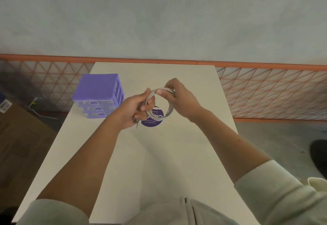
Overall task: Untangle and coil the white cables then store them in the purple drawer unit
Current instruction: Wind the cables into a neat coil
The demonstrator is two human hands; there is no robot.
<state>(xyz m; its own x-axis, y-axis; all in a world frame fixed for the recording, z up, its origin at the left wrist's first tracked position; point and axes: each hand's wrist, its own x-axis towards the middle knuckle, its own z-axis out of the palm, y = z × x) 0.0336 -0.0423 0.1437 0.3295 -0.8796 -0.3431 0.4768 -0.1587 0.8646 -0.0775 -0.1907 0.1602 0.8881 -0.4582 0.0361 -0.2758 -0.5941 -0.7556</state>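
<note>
The white cable (160,108) is held as 1 coil above mid-tabletop (159,154): gripped by the left hand (136,109), pinched opposite by the right hand (178,97), so loops stay gathered. The purple drawer unit (99,95) sits shut at the left edge.

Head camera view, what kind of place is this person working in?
Probably a plain indoor workroom or office corner: a bare white table against a pale wall with orange-trimmed patterned tiling, and a cardboard box on the floor.
</note>
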